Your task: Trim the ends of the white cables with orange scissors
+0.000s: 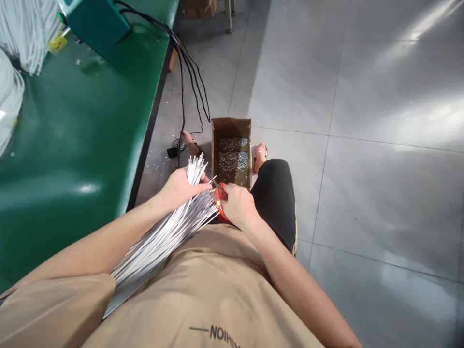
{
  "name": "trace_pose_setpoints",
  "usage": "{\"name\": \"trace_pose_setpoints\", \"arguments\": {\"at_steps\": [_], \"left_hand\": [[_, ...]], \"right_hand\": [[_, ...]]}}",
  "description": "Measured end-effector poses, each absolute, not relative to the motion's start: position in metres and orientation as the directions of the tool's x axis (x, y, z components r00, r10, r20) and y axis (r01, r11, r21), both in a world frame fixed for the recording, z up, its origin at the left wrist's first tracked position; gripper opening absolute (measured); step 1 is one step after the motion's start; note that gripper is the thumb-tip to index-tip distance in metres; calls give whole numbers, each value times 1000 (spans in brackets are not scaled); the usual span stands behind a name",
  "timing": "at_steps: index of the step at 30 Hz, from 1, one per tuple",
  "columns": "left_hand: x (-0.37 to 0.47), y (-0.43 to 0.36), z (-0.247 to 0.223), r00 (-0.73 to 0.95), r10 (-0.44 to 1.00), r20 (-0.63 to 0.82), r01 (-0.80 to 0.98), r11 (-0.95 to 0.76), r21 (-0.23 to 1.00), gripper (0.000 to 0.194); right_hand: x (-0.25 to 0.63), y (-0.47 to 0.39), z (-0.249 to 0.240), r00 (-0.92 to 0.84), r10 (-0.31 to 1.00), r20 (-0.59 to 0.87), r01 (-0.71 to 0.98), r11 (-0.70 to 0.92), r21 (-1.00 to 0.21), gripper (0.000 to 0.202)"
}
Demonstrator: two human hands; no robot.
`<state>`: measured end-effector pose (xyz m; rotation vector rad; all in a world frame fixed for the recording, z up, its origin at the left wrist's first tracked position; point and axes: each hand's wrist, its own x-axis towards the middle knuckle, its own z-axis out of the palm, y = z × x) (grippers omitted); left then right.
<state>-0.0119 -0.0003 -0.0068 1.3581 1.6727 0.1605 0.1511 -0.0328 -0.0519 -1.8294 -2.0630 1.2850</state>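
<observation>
A thick bundle of thin white wires (165,232) lies across my lap under my left forearm. My left hand (183,187) is wrapped round its upper end, where the tips stick up above my fingers. In my right hand (237,200) are orange-handled scissors (219,203), their dark blades pointing up and left at a wire tip beside my left thumb. Whether the blades are closed is too small to tell. Just beyond my hands, a cardboard box (215,145) stands on the floor between my feet, with many small pale clippings inside.
On the left is a green table (83,140) with a teal device (96,24), a yellow-tagged item (58,43) and more white wire bundles (31,29). Black cables (188,63) hang off its edge to the floor. Small clippings are scattered around the box.
</observation>
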Motion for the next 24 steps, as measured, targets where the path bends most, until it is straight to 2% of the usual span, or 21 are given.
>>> {"name": "trace_pose_setpoints", "arguments": {"at_steps": [5,10,12,14,16,17,18,19,21,24], "left_hand": [[-13,-1,-8,73,800,-596,622,430,654,39],[-13,-4,-12,159,743,-650,345,575,742,41],[-12,-3,-12,170,736,-655,295,597,746,40],[-11,-3,-11,179,731,-658,284,602,746,37],[-10,-2,-10,171,725,-667,279,614,738,37],[-10,-2,-9,162,725,-670,290,614,734,36],[-10,-2,-9,151,729,-668,307,608,733,36],[-11,-2,-9,141,737,-661,328,595,734,36],[-12,-3,-11,137,752,-645,366,567,738,36],[-12,-4,-14,151,746,-649,362,569,738,39]], "right_hand": [[151,-35,-54,-260,904,-340,793,-1,-609,27],[152,-37,-62,-270,941,-206,800,100,-592,26],[153,-36,-67,-286,943,-172,772,121,-624,24],[155,-35,-70,-285,938,-195,697,63,-715,24],[157,-31,-67,-228,920,-319,501,-170,-848,26],[156,-28,-64,-189,893,-409,333,-334,-882,27],[156,-26,-60,-188,841,-507,130,-491,-862,30],[154,-23,-55,-216,800,-559,-34,-579,-815,34],[151,-17,-47,-217,791,-572,-218,-611,-761,34],[146,-13,-42,-270,821,-503,-385,-570,-726,23]]}}
